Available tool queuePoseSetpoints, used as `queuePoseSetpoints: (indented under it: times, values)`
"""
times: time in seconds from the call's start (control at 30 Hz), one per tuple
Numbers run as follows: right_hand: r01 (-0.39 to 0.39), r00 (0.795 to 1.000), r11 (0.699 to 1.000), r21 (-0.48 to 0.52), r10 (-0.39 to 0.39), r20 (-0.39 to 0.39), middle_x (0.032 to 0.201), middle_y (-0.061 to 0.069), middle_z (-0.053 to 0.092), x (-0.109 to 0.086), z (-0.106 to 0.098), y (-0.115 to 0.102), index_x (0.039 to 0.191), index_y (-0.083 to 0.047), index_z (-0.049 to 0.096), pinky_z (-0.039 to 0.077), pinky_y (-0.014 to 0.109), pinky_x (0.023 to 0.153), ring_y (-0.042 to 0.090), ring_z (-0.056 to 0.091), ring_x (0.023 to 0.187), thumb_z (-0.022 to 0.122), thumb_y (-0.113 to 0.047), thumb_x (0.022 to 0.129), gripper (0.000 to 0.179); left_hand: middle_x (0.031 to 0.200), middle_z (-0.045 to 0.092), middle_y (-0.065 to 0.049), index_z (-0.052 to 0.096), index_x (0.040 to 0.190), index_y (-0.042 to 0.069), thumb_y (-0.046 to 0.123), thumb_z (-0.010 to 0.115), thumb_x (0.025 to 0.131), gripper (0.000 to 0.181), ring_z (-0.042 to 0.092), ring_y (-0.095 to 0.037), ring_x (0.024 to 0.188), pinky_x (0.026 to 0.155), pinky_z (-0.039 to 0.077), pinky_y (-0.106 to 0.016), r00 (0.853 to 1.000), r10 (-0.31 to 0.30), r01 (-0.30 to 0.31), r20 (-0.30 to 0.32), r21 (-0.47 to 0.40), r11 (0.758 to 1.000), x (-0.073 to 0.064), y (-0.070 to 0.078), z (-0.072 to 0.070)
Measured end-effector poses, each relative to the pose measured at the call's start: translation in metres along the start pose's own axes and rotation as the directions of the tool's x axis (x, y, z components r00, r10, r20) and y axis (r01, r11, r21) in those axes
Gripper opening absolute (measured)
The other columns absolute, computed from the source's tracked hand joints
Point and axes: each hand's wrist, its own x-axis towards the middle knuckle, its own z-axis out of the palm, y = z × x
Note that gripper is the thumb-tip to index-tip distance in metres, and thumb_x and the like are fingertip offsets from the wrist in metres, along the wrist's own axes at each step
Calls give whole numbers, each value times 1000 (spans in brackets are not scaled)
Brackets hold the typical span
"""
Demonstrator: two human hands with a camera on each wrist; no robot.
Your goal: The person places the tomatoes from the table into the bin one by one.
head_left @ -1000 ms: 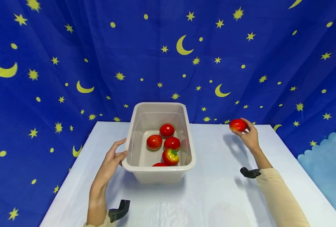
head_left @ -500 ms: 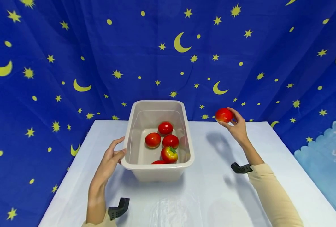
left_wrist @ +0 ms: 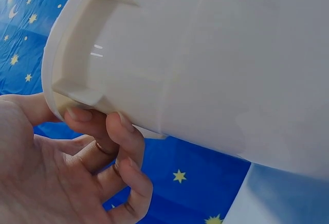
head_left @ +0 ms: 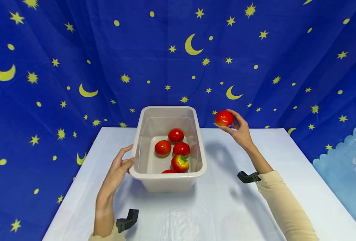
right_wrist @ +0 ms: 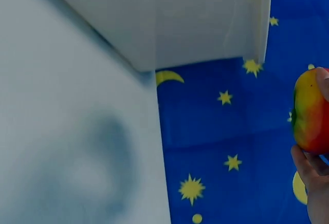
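My left hand grips the left rim of a beige plastic bin. In the left wrist view its curled fingers tuck under the bin's lip. Several tomatoes lie inside, one of them a red-and-yellow tomato with a green stem; the front wall partly hides another. Right of the bin, my right hand holds a red tomato above the table between thumb and fingers. Seen from the right wrist, this tomato shows yellow and green patches, and the frame's edge cuts off much of the hand.
The bin stands on a white table. Behind the table hangs a blue curtain with yellow moons and stars. A light blue cloth is at the far right. Each wrist wears a black mount.
My right hand has moved left with the tomato, and higher, closer to the bin. The left hand keeps its hold on the rim, and the tomatoes inside have not shifted.
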Motion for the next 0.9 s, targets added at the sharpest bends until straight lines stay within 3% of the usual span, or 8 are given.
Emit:
queuePoseSetpoints:
  times: [0.17,0.3,0.5,0.57,0.73,0.9]
  values:
    - [16,999,1000,26,-17,38,142,25,47,0,8,-7,142,5,43,45,19,94,37,48,127,71,3,85,63,79,70,5,33,150,7,9,46,101,50,57,-10,65,69,45,-27,1000,7,-7,6,-12,1000,1,-1,1]
    - [18,998,998,63,-22,56,142,25,47,0,13,-10,142,5,43,45,15,91,38,48,127,71,4,84,64,81,70,1,33,150,8,10,45,102,50,57,-10,66,70,45,-28,1000,6,-6,0,-3,1000,1,-1,3]
    - [44,997,994,98,-50,52,142,19,49,5,23,4,143,-2,45,46,16,93,31,49,126,73,1,84,65,89,71,-10,32,150,8,10,43,103,49,56,-11,66,71,43,-28,1000,7,-7,-4,20,1000,1,-1,4]
    - [56,997,993,109,-61,48,142,18,49,5,26,0,143,-3,46,46,19,94,30,49,127,73,1,83,65,89,71,-10,32,150,8,10,43,103,49,56,-11,66,71,43,-28,1000,7,-7,-3,20,1000,1,-1,4]
    - [78,995,987,141,-86,54,141,23,49,-3,36,-35,141,4,45,47,23,95,27,51,124,72,4,83,64,88,70,-9,32,151,8,10,43,103,49,56,-11,66,71,43,-28,1000,3,-3,-2,15,1000,0,-1,3]
    - [122,987,977,176,-137,79,142,18,49,-1,53,-33,142,0,45,47,28,99,20,52,126,73,4,82,67,89,71,-10,31,151,8,11,43,103,49,57,-11,67,71,44,-28,1000,6,-6,-8,16,1000,0,0,3]
